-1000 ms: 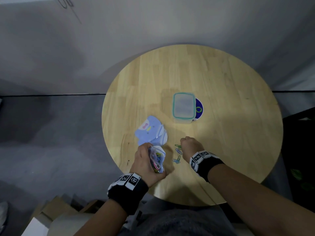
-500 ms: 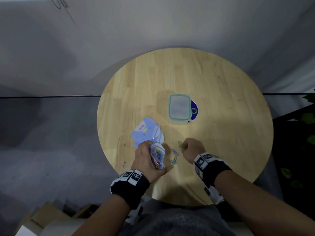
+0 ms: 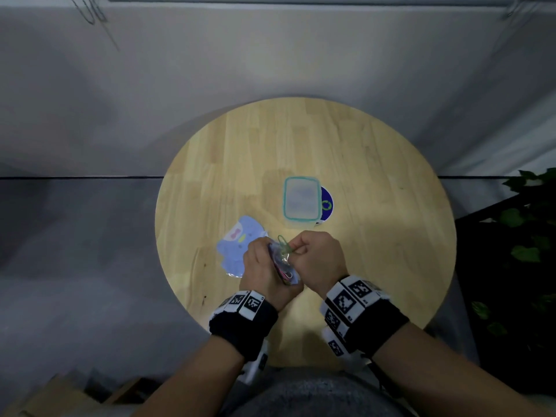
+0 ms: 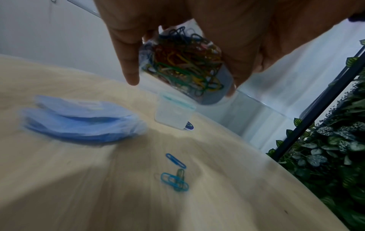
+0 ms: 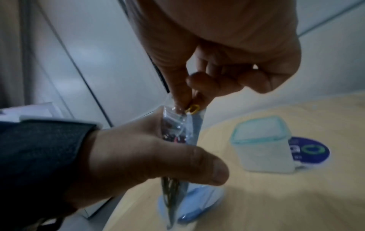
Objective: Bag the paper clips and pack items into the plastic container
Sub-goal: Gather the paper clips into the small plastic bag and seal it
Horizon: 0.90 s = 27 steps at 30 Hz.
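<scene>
My left hand (image 3: 266, 261) grips a small clear bag (image 3: 282, 264) stuffed with coloured paper clips (image 4: 183, 62) and holds it above the table's near side. My right hand (image 3: 296, 249) pinches paper clips (image 3: 283, 244) at the bag's open mouth; a yellow clip (image 5: 192, 109) shows between its fingertips. Several blue and green loose clips (image 4: 175, 176) lie on the wood under my hands. Behind them stands the clear plastic container (image 3: 301, 202) with a teal rim, upright and without a lid.
A stack of blue printed packets (image 3: 239, 243) lies left of my hands on the round wooden table (image 3: 376, 182). A dark blue round disc (image 3: 327, 204) sits partly under the container's right side. A black rack with green leaves (image 3: 526, 236) stands at the right.
My right hand has lifted clips off the table and carried them left to the bag's mouth. The left hand has raised the bag slightly.
</scene>
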Available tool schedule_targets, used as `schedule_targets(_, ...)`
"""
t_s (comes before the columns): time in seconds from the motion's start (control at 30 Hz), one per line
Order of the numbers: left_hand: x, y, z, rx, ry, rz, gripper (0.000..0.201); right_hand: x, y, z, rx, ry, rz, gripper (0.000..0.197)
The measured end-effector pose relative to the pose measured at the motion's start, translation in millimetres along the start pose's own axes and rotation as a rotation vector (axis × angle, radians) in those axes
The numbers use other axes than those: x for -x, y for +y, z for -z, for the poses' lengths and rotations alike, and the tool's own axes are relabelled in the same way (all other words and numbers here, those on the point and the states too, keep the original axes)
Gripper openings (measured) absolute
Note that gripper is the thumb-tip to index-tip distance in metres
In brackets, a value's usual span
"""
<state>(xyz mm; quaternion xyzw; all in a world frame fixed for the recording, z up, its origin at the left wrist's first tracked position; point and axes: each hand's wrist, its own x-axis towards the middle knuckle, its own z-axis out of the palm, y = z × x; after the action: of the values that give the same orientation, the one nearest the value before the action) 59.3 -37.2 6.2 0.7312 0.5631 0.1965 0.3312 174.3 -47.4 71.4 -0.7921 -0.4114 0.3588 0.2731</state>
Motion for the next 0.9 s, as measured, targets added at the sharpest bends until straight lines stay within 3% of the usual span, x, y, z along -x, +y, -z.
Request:
schedule_targets(0.23,-1,14,1,0.043,0.006,-0.014,0.08,1,-7,11,0.09,-0.017,0.012,0.021)
schedule_targets(0.4,-1,22,4,0.06,0.043,0.019,0.078,6,-8,11,-0.068,0.028,-0.03,0.019)
schedule_targets(0.5,-1,21,5,0.053,0.099,-0.04,0.075,8,-8,13,-0.144,0.06,-0.021,0.012)
schedule_targets(0.67,-4,21,6,0.076,0.072,-0.046,0.07,6,-11,25,-0.282,0.153,-0.044,0.005)
schedule_targets(0.77,-2,22,9,0.059,0.076,-0.061,0.078,5,-7,36,-0.055,0.063,0.017,0.007)
schedule_targets(0.9,3,28,10,0.057,0.098,-0.148,0.073,6,-5,36,0.259,-0.047,0.113,0.009)
